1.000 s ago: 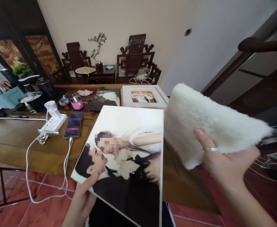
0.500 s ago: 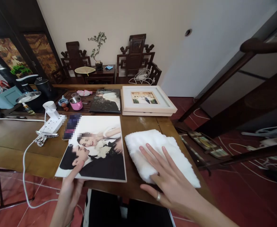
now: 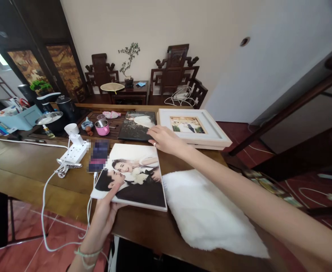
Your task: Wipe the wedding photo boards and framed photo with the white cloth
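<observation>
My left hand grips the near left edge of a photo panel showing a couple, thumb on top and fingers beneath. My right hand reaches over the table, its curled fingers at the near right corner of a dark photo panel; the fingertips are partly hidden, so contact is unclear. A white cloth lies under my right forearm, near the table's edge. Just right of the dark panel is a pale framed picture.
On the wooden table are a power strip with a white cable, a pink cup, a small teapot, a black kettle and a blue bin. Wooden chairs stand behind.
My right hand has left the white cloth and moved forward to the dark panel. The cloth looks more spread out. My left hand still holds the couple photo panel. The view has shifted.
</observation>
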The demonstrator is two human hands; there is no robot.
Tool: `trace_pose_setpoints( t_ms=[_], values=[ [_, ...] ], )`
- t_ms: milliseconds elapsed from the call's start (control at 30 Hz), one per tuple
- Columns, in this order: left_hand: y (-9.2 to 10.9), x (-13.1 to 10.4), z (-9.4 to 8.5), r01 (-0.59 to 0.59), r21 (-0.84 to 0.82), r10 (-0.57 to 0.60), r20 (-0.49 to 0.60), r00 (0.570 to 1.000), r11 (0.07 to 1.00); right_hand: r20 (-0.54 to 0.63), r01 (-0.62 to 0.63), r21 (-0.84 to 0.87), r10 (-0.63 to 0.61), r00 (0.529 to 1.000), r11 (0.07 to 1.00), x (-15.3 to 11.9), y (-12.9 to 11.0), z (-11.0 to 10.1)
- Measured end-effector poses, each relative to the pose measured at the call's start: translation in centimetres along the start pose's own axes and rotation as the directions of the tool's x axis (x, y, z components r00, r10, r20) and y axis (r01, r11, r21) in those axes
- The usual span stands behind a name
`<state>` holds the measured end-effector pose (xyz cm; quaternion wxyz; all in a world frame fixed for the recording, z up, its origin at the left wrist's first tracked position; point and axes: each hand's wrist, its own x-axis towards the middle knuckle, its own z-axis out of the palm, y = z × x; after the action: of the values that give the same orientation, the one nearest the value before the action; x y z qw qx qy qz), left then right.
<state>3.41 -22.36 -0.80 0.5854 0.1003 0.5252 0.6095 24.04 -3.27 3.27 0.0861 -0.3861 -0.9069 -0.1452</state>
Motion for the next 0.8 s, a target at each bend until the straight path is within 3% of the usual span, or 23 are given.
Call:
trace_pose_setpoints(
  t_ms=[133, 333, 567, 667, 800],
  values=[
    [0.3, -0.1, 0.8, -0.047, -0.015, 0.048, 0.013, 0.999, 0.999, 0.109, 0.021, -0.08, -0.012, 0.994, 0.997, 5.2, 1.2, 4.6],
    [0.0, -0.3, 0.3, -0.061, 0.003, 0.061, 0.053, 0.997, 0.998, 0.203, 0.155, -0.177, -0.118, 0.972, 0.972, 6.0, 1.5, 7.6],
    [0.1, 0.3, 0.5, -0.07, 0.022, 0.069, 0.045, 0.997, 0.997, 0.149, 0.264, -0.269, -0.231, 0.962, 0.926, 5.8, 0.1, 6.8],
    [0.4, 0.4, 0.9, -0.101, 0.006, 0.1, 0.029, 0.995, 0.995, 0.085, 0.23, -0.291, -0.215, 0.973, 0.929, 6.1, 0.8, 5.6],
    [0.9, 0.6, 1.6, -0.16, -0.026, 0.162, 0.085, 0.983, 0.987, 0.017, 0.182, -0.292, -0.185, 0.983, 0.939, 6.7, 2.9, 3.7]
  ],
)
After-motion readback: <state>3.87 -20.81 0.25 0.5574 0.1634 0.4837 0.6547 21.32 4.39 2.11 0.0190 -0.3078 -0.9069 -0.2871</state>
